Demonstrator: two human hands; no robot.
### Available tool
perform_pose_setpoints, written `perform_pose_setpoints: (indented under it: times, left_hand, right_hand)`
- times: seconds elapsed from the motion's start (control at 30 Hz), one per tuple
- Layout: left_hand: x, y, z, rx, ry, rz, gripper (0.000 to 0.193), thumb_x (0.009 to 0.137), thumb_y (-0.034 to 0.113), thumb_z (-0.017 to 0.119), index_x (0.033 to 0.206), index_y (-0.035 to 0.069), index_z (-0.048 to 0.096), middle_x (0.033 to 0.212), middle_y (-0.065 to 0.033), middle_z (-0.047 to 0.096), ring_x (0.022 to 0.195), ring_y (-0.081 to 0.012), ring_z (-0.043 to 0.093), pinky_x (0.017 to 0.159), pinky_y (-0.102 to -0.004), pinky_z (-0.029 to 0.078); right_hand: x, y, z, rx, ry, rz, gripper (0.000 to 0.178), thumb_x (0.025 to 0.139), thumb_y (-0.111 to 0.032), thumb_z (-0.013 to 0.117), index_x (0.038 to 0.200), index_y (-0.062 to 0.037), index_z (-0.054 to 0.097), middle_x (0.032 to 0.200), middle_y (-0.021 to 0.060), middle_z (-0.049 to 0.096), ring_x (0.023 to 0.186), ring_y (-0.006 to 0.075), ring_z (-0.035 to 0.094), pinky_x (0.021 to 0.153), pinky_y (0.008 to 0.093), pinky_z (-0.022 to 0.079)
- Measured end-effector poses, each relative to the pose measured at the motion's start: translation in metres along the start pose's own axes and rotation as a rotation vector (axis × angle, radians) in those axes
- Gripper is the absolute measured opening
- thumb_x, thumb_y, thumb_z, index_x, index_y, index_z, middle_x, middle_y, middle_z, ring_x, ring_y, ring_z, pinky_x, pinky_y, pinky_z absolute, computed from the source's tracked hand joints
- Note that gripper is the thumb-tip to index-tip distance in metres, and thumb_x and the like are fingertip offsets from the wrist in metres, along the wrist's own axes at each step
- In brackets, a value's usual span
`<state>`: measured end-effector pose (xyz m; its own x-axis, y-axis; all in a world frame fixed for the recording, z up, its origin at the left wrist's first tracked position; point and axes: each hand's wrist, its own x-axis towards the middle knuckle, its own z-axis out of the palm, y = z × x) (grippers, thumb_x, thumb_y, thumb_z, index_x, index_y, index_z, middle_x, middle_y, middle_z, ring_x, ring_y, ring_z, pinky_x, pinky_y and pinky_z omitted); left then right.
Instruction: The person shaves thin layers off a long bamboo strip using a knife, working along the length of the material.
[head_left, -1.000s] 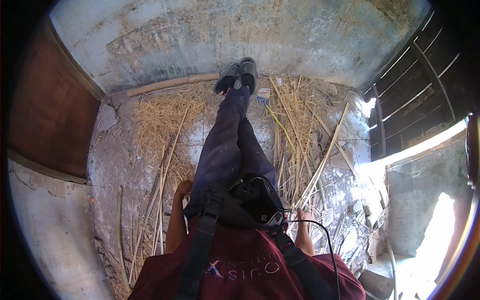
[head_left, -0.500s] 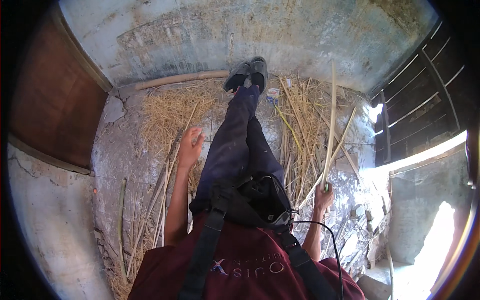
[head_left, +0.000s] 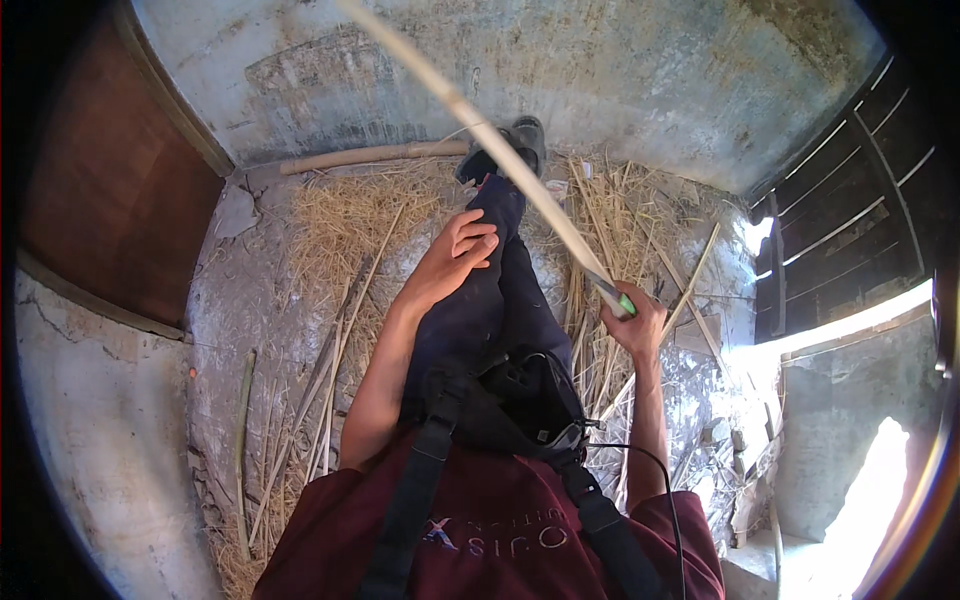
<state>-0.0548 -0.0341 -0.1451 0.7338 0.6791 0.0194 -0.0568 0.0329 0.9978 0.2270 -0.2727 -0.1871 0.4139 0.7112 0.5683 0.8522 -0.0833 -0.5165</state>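
Observation:
A long pale strip (head_left: pixel 530 185), which looks like split bamboo, slants from my right hand up and leftward across the view, past my feet. My right hand (head_left: pixel 640 322) is closed at its near end, around a green handle (head_left: pixel 627 304). A short dark blade, seemingly a knife's, shows beside the strip there; how the fingers share the two is partly hidden. Over my thigh hovers my left hand (head_left: pixel 452 262), fingers loosely bent and apart, holding nothing. The strip passes beyond its fingertips, apart from them.
My outstretched legs (head_left: pixel 470 310) lie between heaps of straw (head_left: pixel 350 225) and loose thin strips (head_left: pixel 590 330). A thick pole (head_left: pixel 375 157) rests along the far wall (head_left: pixel 640 90). At left stands a brown panel (head_left: pixel 110 190); slatted boards (head_left: pixel 850 220) are at right. Rubble lies at lower right.
My right hand has moved up and inward, swinging the strip from nearly upright to a leftward slant. My left hand has moved right and up, over my leg.

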Motion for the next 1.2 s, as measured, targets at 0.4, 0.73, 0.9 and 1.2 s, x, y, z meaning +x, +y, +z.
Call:
perform_pose_setpoints:
  times: [0.4, 0.73, 0.9, 1.2]
  left_hand:
    - [0.003, -0.054, -0.006, -0.518, 0.153, 0.024, 0.045, 0.112, 0.034, 0.059, 0.145, 0.003, 0.055, 0.137, -0.0191, 0.068, 0.119, -0.0248, 0.072, 0.099, -0.0391, 0.064]
    - [0.004, -0.034, -0.077, -0.798, 0.503, 0.197, 0.026, 0.114, 0.028, 0.052, 0.113, 0.004, 0.061, 0.124, -0.0215, 0.072, 0.114, -0.0331, 0.073, 0.103, -0.0517, 0.061]
    - [-0.001, -0.062, -0.156, -0.904, 0.793, 0.418, 0.026, 0.115, 0.029, 0.047, 0.110, 0.006, 0.058, 0.088, -0.0088, 0.064, 0.085, -0.0254, 0.069, 0.094, -0.0470, 0.062]
    - [-0.072, -0.046, -0.340, -0.863, 0.861, 0.579, 0.031, 0.113, 0.032, 0.050, 0.088, 0.015, 0.049, 0.065, 0.0021, 0.038, 0.052, -0.0132, 0.035, 0.045, -0.0280, 0.034]
  right_hand:
    - [0.057, -0.037, -0.011, 0.013, -0.369, -0.213, 0.035, 0.073, -0.015, 0.086, 0.108, -0.0088, 0.081, 0.097, 0.0115, 0.078, 0.086, 0.0303, 0.077, 0.076, 0.0392, 0.061]
    - [0.082, 0.002, -0.061, 0.113, 0.085, -0.130, 0.032, 0.085, -0.018, 0.086, 0.114, -0.0064, 0.080, 0.092, 0.0074, 0.068, 0.075, 0.0170, 0.062, 0.063, 0.0322, 0.049]
    - [0.072, 0.017, -0.088, 0.140, 0.132, 0.111, 0.030, 0.090, -0.016, 0.084, 0.117, -0.0057, 0.078, 0.091, 0.0022, 0.058, 0.073, 0.0103, 0.052, 0.061, 0.0273, 0.044]
    - [0.060, 0.042, -0.069, 0.115, 0.025, 0.165, 0.025, 0.094, -0.020, 0.082, 0.116, -0.0073, 0.078, 0.086, 0.0053, 0.063, 0.069, 0.0124, 0.055, 0.064, 0.0296, 0.047]
